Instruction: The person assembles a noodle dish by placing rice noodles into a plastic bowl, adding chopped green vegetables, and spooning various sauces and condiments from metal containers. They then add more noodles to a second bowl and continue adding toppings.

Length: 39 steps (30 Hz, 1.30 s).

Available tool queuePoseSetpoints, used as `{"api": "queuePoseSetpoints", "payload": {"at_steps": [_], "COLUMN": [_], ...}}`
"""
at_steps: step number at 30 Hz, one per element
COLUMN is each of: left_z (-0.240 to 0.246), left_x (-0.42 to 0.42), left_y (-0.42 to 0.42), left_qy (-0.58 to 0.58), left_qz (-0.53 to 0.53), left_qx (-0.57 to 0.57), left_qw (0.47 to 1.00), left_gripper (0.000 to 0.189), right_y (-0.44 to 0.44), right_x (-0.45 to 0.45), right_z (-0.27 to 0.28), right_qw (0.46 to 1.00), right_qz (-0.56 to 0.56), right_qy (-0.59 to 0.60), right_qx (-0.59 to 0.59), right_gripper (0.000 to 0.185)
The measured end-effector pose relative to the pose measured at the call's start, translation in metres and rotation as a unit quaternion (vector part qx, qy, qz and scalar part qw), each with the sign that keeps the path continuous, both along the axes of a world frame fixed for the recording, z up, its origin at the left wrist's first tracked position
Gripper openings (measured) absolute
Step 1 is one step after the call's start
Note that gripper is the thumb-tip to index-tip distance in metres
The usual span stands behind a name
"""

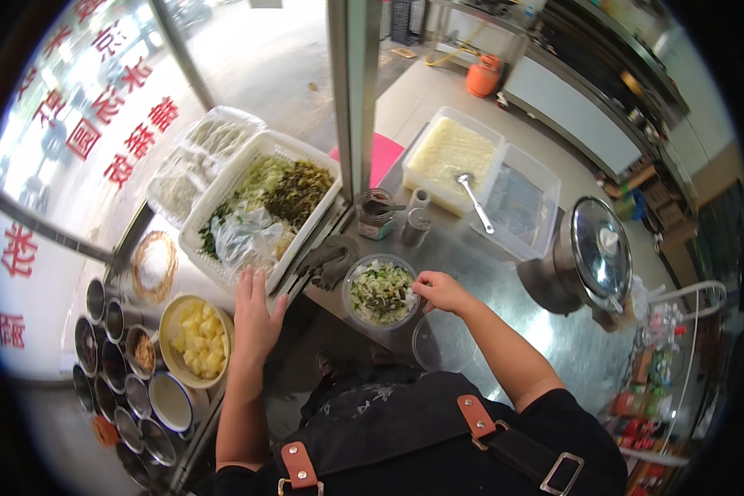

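Note:
A round clear plastic bowl (346, 302) stands on the steel table in front of me, filled with chopped green and white vegetables (381, 285) and a darker chopped patch. My right hand (440, 291) is at its right rim with fingertips drawn together; whether they grip the rim or a pinch of food is hidden. A round clear plastic lid (444, 341) lies just below that hand. My left hand (255, 316), fingers spread and holding nothing, is by the near edge of a white plastic basket (192, 232) with chopped greens, dark chopped vegetables and a clear plastic bag (248, 239).
A yellow bowl of potato chunks (201, 338) and several metal pots (127, 372) stand left. A grey cloth (328, 260), spice jar (375, 217) and shaker (416, 226) sit beyond the bowl. Farther right are plastic tubs (452, 152), a spoon (476, 204) and a lidded pot (598, 248).

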State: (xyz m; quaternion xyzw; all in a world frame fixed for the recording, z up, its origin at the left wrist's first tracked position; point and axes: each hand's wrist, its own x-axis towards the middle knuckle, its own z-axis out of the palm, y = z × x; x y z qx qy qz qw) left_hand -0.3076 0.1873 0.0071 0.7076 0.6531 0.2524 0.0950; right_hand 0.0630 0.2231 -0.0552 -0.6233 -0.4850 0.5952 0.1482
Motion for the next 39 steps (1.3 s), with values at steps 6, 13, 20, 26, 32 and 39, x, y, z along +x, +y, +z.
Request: {"api": "queuePoseSetpoints", "payload": {"at_steps": [6, 13, 20, 26, 32, 39], "left_z": [-0.033, -0.032, -0.005, -0.004, 0.002, -0.004], "left_x": [0.040, 0.037, -0.039, -0.101, -0.138, -0.161], "left_y": [-0.080, -0.150, -0.273, -0.370, -0.417, -0.422], "left_qy": [-0.346, -0.850, -0.868, -0.862, -0.841, -0.841], "left_qz": [0.048, 0.027, 0.136, 0.166, 0.212, 0.220], "left_qx": [-0.141, -0.175, 0.020, 0.109, 0.159, 0.223], "left_qw": [0.927, 0.496, 0.476, 0.466, 0.472, 0.441], "left_gripper": [0.044, 0.070, 0.071, 0.073, 0.075, 0.075], "right_y": [-0.008, -0.039, -0.051, -0.073, -0.071, -0.063], "right_x": [-0.018, -0.117, -0.292, -0.517, -0.608, -0.549], "right_z": [0.009, 0.062, 0.084, 0.054, 0.046, 0.083], "right_qw": [0.984, 0.952, 0.905, 0.896, 0.917, 0.830], "right_qz": [0.009, 0.191, 0.365, 0.349, 0.374, 0.521], "right_qy": [0.167, 0.235, 0.206, 0.219, 0.136, 0.102], "right_qx": [0.053, -0.037, 0.075, 0.167, 0.016, 0.172], "right_gripper": [0.015, 0.023, 0.026, 0.035, 0.025, 0.024]}}
